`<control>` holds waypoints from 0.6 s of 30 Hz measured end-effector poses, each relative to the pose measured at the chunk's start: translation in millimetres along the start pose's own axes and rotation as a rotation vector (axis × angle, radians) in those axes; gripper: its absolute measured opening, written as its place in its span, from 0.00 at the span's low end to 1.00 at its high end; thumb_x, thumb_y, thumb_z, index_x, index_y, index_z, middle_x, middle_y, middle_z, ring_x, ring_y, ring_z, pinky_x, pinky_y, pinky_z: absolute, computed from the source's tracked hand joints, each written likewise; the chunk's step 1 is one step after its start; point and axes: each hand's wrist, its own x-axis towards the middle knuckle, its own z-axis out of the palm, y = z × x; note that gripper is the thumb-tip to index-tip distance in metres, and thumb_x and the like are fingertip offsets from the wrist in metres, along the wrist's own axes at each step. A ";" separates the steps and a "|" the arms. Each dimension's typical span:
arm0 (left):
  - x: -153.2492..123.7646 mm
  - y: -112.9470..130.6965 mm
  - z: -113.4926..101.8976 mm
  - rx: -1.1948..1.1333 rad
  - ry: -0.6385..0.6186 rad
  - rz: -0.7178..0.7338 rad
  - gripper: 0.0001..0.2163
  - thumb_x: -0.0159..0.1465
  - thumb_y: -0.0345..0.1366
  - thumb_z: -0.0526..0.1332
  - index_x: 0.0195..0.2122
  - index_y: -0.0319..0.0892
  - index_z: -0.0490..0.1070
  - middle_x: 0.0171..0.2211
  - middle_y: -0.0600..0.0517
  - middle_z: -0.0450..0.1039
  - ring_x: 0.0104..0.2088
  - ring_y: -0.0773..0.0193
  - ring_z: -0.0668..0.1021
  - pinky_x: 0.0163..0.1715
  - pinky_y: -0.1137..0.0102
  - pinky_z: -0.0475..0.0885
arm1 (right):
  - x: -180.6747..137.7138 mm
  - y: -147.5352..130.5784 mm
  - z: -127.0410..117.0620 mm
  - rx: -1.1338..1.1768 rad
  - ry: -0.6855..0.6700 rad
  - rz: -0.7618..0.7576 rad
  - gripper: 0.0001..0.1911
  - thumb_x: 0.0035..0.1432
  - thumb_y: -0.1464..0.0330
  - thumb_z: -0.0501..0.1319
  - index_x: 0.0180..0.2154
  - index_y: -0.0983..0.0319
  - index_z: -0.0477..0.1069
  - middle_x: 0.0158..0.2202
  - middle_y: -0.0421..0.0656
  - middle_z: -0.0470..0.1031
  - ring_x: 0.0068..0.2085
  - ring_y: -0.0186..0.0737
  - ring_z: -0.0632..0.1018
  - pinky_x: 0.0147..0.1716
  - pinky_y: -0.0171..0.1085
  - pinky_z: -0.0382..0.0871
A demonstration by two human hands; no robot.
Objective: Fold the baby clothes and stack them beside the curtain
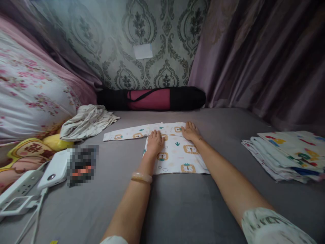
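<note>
A small white long-sleeved top (175, 159) with orange lion faces and green leaf prints lies flat on the grey bed sheet (177, 210). One sleeve (127, 133) stretches out to the left; no sleeve sticks out on the right. My left hand (155, 142) rests palm down on the upper left of the body, fingers extended. Against the upper right edge lies my right hand (190, 131), its fingers flat on the cloth. A bangle (141, 177) circles my left wrist.
Folded clothes (286, 156) are stacked at the right. A crumpled pale garment (87, 122) lies left, near a yellow cushion (30, 152), a power bank (54, 169) and a power strip (20, 186) with cables. A black and maroon bag (152, 99) lies along the wall.
</note>
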 end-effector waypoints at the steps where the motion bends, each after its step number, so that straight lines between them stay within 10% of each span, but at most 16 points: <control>1: -0.1 -0.3 -0.3 -0.005 -0.002 0.008 0.25 0.70 0.41 0.47 0.63 0.29 0.56 0.66 0.33 0.54 0.66 0.49 0.58 0.63 0.58 0.53 | -0.7 -0.7 -0.9 0.003 -0.009 0.003 0.37 0.67 0.55 0.37 0.68 0.74 0.45 0.70 0.54 0.43 0.69 0.51 0.47 0.65 0.47 0.42; 18: 0.0 1.2 -8.3 -0.056 0.006 0.046 0.25 0.69 0.38 0.48 0.65 0.35 0.54 0.67 0.37 0.52 0.67 0.46 0.56 0.62 0.57 0.55 | 1.5 1.7 -23.7 0.109 0.035 -0.078 0.32 0.68 0.61 0.40 0.67 0.71 0.48 0.70 0.52 0.47 0.69 0.45 0.48 0.65 0.42 0.42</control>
